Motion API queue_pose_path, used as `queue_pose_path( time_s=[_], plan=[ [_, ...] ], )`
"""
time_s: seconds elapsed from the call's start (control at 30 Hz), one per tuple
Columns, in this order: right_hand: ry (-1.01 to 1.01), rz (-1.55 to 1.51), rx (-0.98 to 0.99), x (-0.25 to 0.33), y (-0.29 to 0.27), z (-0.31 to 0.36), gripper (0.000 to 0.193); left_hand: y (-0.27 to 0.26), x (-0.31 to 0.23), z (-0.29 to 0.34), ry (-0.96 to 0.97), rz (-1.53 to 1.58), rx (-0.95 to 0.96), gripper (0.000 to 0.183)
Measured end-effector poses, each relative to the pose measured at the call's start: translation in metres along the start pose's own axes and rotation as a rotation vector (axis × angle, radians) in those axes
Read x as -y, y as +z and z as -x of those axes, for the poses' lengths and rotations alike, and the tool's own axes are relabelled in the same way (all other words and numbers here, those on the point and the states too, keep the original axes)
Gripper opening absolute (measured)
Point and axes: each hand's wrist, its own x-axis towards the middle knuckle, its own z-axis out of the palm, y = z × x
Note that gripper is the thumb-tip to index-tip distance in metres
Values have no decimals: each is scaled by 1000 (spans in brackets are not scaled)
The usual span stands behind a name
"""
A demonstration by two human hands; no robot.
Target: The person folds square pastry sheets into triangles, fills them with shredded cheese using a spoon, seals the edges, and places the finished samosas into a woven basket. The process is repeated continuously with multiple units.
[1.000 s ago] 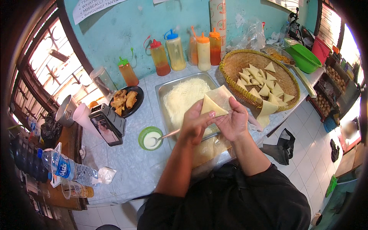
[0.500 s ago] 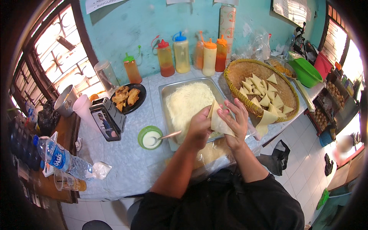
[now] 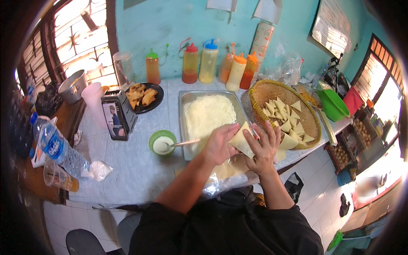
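Note:
Above the near right corner of a metal tray (image 3: 181,127), both hands hold a pale pastry wrapper (image 3: 243,143) folded to a pointed, roughly triangular shape. My left hand (image 3: 220,145) grips its left edge, the thumb and fingers closed on it. My right hand (image 3: 264,148) presses its other side, with some fingers stretched out past it. White shredded filling (image 3: 209,114) covers much of the tray. To the right, folded pastry triangles (image 3: 293,123) lie in a round woven basket (image 3: 254,94). Left of the tray stands a green bowl (image 3: 152,144) of white paste with a spoon (image 3: 187,143) in it.
Sauce bottles (image 3: 209,63) line the wall. A black plate (image 3: 158,102) of fried pieces and a napkin holder (image 3: 117,117) stand left. A water bottle (image 3: 59,146) and a plastic cup (image 3: 59,178) are near the left edge. A green basin (image 3: 333,105) sits far right.
The view has shifted and tilted. My right hand has turned over the wrapper, which now shows a flatter, more triangular face. Both hands keep hold of it.

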Motion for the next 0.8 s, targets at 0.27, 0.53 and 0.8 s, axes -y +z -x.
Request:
queue_pose_path(
  time_s=[0.27, 0.53, 0.8],
  plan=[
    [-59, 50, -48, -16, -27, 8, 45, 42, -3, 19, -123, -123, 63, 65],
    [468, -1084, 28, 13, -48, 4, 51, 39, 1, 58, 361, -1079, 93, 70],
    [883, -1545, 385, 69, -33, -8, 51, 17, 0, 102, 446, -980, -176, 27]
  ],
)
